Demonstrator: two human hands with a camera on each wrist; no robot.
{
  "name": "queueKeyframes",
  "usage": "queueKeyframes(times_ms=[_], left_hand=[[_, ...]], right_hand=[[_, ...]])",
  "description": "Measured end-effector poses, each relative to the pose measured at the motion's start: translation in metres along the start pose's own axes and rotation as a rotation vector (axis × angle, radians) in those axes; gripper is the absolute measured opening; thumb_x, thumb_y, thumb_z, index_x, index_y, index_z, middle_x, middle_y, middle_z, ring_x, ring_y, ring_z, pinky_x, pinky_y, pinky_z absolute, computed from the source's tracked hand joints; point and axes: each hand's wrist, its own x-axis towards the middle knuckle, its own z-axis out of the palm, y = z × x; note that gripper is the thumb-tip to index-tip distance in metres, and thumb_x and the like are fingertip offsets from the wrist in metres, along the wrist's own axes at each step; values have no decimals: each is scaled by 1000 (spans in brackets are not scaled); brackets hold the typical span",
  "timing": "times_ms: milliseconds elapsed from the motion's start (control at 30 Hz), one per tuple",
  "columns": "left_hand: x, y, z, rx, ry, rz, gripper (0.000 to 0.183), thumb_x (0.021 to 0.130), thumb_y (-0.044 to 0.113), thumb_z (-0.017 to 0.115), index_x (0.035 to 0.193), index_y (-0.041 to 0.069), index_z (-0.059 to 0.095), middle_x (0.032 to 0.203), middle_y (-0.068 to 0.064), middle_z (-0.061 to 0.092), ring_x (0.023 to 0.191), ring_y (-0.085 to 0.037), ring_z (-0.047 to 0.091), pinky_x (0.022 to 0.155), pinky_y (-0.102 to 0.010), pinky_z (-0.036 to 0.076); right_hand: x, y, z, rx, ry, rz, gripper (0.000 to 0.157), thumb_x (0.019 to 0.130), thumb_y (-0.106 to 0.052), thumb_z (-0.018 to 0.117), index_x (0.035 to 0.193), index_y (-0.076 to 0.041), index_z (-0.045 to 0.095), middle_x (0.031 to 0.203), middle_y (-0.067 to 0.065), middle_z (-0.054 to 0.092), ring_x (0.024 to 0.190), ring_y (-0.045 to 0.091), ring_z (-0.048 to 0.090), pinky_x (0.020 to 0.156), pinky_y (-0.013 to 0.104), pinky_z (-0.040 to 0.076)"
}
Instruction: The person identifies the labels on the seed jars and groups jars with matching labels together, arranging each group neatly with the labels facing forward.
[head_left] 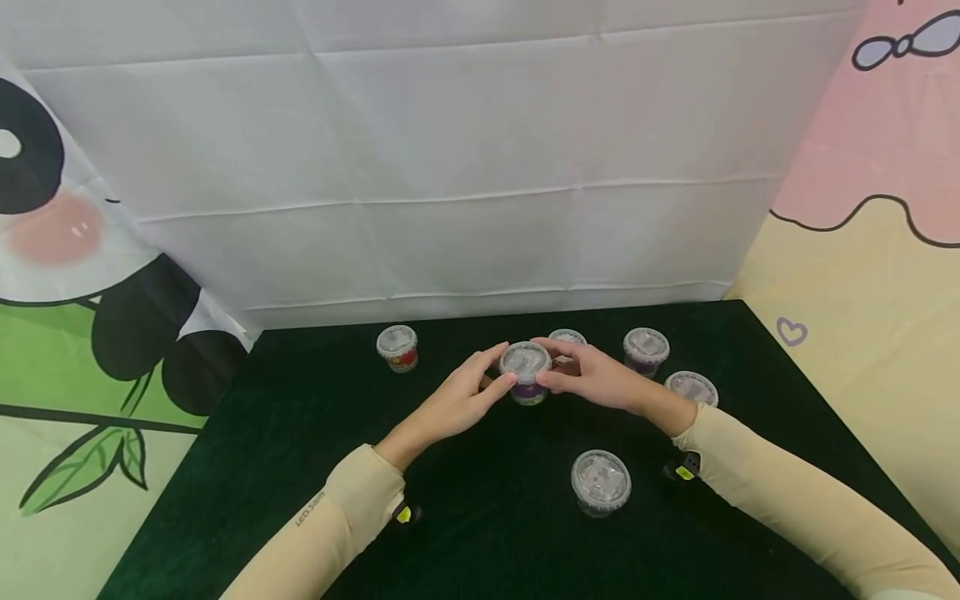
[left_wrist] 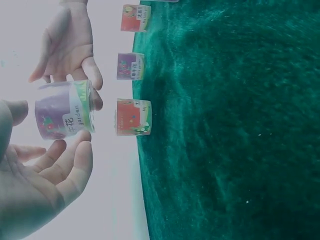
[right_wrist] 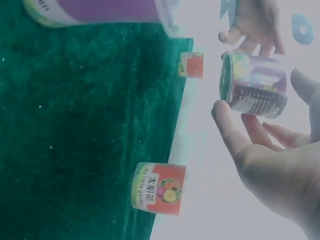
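Observation:
A small purple cup (head_left: 527,390) with a clear lid is held upright between both hands, over the dark green table. From the left, my left hand (head_left: 467,392) grips its side with the thumb in front and fingers behind. My right hand (head_left: 585,375) grips the opposite side with thumb and fingertips. The left wrist view shows the cup's purple label (left_wrist: 60,112) with writing and a green band, lifted off the green cloth. In the right wrist view, the held cup (right_wrist: 257,85) turns a dark text panel toward the camera.
A red cup (head_left: 397,354) stands alone at the back left. Behind the right hand is another lidded cup (head_left: 567,336), with a purple one (head_left: 647,352) farther right. One cup (head_left: 692,388) sits beside the right wrist, another (head_left: 601,482) nearer the front. A white cloth (head_left: 465,250) hangs behind the table.

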Motion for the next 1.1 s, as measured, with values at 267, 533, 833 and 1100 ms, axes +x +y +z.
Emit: queueKeyframes(times_ms=[267,533,833,1100], left_hand=[[-1,7,-7,-51,13,5,60,109,38,47,160,14,29,142,-11,46,106,-30,60,85,-38,56],[-2,17,-12,-164,6,-14,58,110,42,41,160,17,27,144,-12,42,106,-29,61,85,-38,58],[-1,19,-12,-195,12,-26,57,110,45,36,160,18,29,142,-10,45,109,-24,60,85,-39,57],[-2,18,-11,-231,19,-32,58,110,47,33,160,18,28,138,-10,51,109,-24,59,86,-39,56]], right_hand=[[-3,-13,0,97,-22,23,68,106,-29,58,162,-11,23,149,20,39,135,38,49,101,38,50],[-4,-22,-1,210,-10,29,61,107,-29,54,159,-12,27,145,18,38,132,37,50,99,43,53],[-5,-28,0,371,-20,113,62,107,-32,54,156,-8,24,146,22,37,131,38,49,102,47,50],[-7,-35,4,503,-43,185,58,107,-32,51,153,-9,24,144,23,38,121,37,54,102,49,50]])
